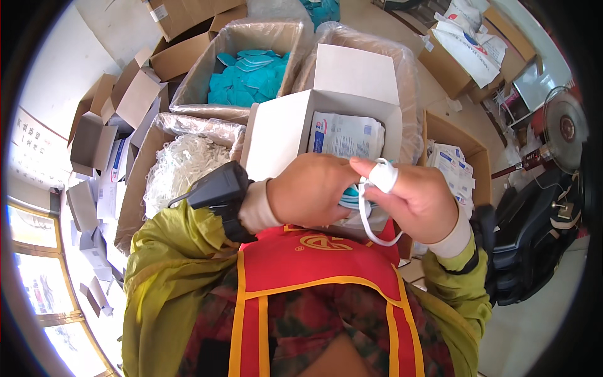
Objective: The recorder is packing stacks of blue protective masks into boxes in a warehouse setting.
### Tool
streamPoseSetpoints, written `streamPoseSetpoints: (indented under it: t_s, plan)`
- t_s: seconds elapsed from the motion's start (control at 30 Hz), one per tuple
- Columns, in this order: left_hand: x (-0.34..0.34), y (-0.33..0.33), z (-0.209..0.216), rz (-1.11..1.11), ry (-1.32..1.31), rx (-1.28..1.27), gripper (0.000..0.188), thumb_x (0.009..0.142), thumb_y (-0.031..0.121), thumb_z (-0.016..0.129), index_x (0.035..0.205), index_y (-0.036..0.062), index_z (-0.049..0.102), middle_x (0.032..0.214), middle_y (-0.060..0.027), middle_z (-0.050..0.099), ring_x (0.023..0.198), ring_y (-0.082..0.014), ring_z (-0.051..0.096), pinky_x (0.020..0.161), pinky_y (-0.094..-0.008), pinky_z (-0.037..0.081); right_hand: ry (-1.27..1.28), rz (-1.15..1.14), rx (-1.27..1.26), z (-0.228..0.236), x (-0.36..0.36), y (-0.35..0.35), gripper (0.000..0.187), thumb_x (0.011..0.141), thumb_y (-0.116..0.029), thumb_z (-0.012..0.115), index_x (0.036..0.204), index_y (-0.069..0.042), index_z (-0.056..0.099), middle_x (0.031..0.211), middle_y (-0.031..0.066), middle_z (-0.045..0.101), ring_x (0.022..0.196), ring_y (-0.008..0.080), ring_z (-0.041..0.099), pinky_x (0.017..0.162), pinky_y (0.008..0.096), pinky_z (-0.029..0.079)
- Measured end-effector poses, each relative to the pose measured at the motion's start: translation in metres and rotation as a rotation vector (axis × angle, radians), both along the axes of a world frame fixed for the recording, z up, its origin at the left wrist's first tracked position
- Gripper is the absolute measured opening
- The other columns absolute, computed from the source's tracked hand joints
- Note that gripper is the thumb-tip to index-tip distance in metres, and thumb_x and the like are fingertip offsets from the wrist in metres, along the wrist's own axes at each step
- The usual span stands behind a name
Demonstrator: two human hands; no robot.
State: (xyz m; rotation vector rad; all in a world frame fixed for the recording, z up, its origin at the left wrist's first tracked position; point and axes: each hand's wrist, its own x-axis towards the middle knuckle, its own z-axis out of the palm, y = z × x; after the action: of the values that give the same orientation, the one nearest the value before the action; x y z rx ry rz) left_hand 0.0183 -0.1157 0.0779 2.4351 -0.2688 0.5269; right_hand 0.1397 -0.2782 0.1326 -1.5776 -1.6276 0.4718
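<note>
My left hand [308, 191] is closed, its fingers curled around a small stack of teal flat pads [352, 200] in front of my chest. Most of the stack is hidden by the hand. My right hand [421, 200] meets it from the right and pinches a white strap [369, 226], which hangs down in a loop. White tape [382, 175] is wrapped around a digit of the right hand. Just beyond both hands stands an open white box [281, 135] with its flaps up. Printed white and blue packets [347, 135] lie inside it.
A plastic-lined carton [188, 94] of teal pads [248, 78] stands behind; another, at left, holds tangled white straps [182, 169]. At right, a carton [474, 147] contains white packets [449, 169]. A fan [565, 129] and black chair [524, 220] are farther right. Open empty boxes [94, 138] pile up left.
</note>
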Motion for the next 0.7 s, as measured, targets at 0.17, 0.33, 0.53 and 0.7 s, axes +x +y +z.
streamPoseSetpoints:
  t_s: [0.17, 0.33, 0.53, 0.7]
  plan:
    - [-0.037, 0.015, 0.019, -0.202, 0.055, 0.212, 0.02, 0.066, 0.015, 0.067, 0.083, 0.0107, 0.056, 0.074, -0.0076, 0.054, 0.067, -0.0285, 0.059, 0.057, -0.0389, 0.047, -0.844, 0.149, 0.0, 0.002, -0.006, -0.019, 0.021, 0.079, -0.021, 0.067, 0.072, -0.011, 0.05, 0.058, 0.0029, 0.051, 0.051, 0.0212, 0.058, 0.042, 0.0347, 0.044]
    - [-0.075, 0.003, 0.057, -0.462, -0.004, 0.254, 0.017, 0.069, 0.015, 0.064, 0.072, 0.0116, 0.048, 0.064, -0.0006, 0.038, 0.052, -0.0157, 0.048, 0.041, -0.03, 0.037, -0.362, 0.39, -0.242, 0.028, -0.017, -0.065, 0.022, 0.078, -0.022, 0.073, 0.068, -0.013, 0.054, 0.056, 0.0023, 0.049, 0.047, 0.0225, 0.053, 0.041, 0.036, 0.039]
    - [-0.093, 0.01, 0.078, -0.496, 0.069, 0.279, 0.016, 0.074, 0.015, 0.062, 0.074, 0.0104, 0.047, 0.064, -0.0007, 0.039, 0.053, -0.0155, 0.049, 0.041, -0.0283, 0.039, -0.172, 0.409, -0.405, 0.035, -0.013, -0.083, 0.014, 0.082, -0.022, 0.07, 0.078, -0.013, 0.06, 0.062, 0.0042, 0.057, 0.054, 0.0251, 0.058, 0.046, 0.0359, 0.043]
    - [-0.126, 0.07, 0.091, -0.092, 0.316, 0.268, 0.026, 0.06, 0.014, 0.072, 0.08, 0.0108, 0.055, 0.069, -0.0036, 0.049, 0.059, -0.0233, 0.055, 0.05, -0.0363, 0.045, -0.197, 0.15, -0.548, 0.031, 0.016, -0.102, 0.008, 0.086, -0.018, 0.065, 0.091, -0.012, 0.066, 0.07, 0.0072, 0.063, 0.059, 0.0268, 0.062, 0.052, 0.0335, 0.048]
